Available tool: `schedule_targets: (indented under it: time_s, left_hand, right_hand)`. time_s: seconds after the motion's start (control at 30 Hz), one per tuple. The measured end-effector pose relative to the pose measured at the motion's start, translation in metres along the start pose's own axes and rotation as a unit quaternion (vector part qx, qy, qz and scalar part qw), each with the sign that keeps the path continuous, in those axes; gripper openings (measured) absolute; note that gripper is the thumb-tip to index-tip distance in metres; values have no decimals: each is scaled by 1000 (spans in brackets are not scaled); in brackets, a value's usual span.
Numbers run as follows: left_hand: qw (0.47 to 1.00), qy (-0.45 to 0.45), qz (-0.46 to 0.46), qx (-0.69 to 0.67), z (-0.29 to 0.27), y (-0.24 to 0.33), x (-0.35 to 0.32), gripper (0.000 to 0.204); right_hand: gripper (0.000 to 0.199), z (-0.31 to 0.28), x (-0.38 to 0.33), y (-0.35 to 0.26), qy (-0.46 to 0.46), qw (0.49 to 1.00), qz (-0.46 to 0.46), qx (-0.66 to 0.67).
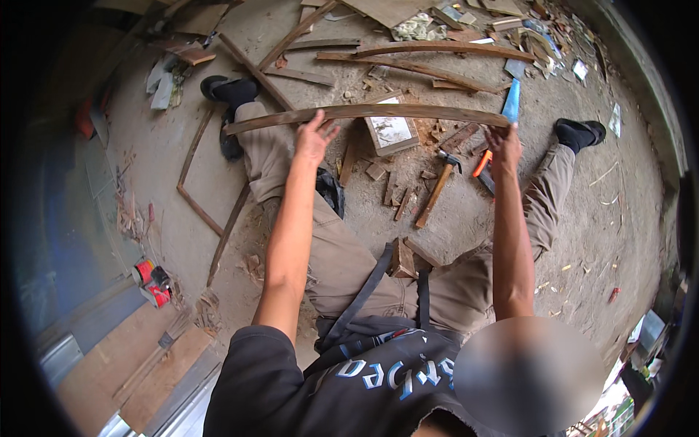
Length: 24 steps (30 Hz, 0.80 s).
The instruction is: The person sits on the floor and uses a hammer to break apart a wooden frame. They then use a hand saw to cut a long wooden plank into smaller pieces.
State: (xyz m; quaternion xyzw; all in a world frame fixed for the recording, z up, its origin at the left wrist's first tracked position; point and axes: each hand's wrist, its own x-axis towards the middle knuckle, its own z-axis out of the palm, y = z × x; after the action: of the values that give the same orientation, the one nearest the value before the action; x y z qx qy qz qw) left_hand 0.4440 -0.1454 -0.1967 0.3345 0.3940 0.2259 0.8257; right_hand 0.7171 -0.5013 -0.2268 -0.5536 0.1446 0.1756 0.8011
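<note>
A long, slightly bowed wooden strip (393, 111) runs crosswise in front of me, its left end over my left shin. My left hand (313, 140) holds it loosely toward that end, with one finger over the wood and the others spread below. At the strip's right end, my right hand (504, 149) is closed round it. Behind that end a blue-looking saw blade (512, 100) shows. An orange and black handle (482, 164) lies by my right wrist, with the part between hidden. A hammer (435, 191) with a wooden handle rests on the floor between my legs.
Beyond the strip sits a wooden block (397, 135) with a white top, among wood scraps (391, 188). More long strips (444, 48) lie farther off. An angled wooden piece (195, 189) is left of my leg, and red-labelled containers (153, 282) stand far left. A concrete ledge (633, 80) edges the right.
</note>
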Motion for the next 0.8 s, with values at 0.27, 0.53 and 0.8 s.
schedule_targets:
  time_s: [0.27,0.53,0.8]
  left_hand:
    - [986,-47,-149,-51,69,-86,-18,24]
    - [988,1,-157,7,5,-112,-44,32]
    - [897,139,-72,413,-15,-86,-53,40]
  right_hand:
    - [56,-74,26,-90,25,995,-100,4]
    - [52,-32,22,-65,-5,998,-55,-42]
    - [49,71,6,47,-51,997,54,-27]
